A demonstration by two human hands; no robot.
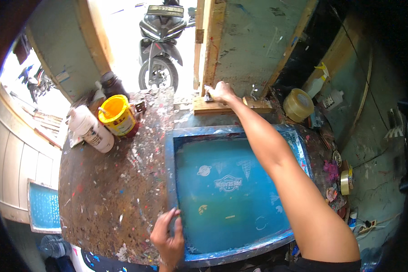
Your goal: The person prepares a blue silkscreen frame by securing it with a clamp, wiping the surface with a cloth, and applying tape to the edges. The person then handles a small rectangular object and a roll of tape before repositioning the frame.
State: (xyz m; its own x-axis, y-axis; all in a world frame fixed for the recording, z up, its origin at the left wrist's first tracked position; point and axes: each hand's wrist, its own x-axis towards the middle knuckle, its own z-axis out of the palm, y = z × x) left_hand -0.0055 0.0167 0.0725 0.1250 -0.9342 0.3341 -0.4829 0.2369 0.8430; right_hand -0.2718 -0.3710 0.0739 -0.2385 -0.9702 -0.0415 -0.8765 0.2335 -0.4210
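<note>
A silk-screen frame with a blue-painted rim lies on the worktable, its blue-green mesh showing several pale printed shapes. My right arm reaches across it to the far side. There, my right hand is closed around a small metal clamp at the left end of a wooden bar. A second metal fitting stands farther right on that bar. By the frame's near left corner is my left hand, fingers curled but apart, holding nothing. Whether it touches the rim is unclear.
The table is stained with paint. At its far left are a white squeeze bottle, a yellow tub and a dark jar. Tape rolls and a spray bottle stand far right. A motorcycle is beyond the doorway.
</note>
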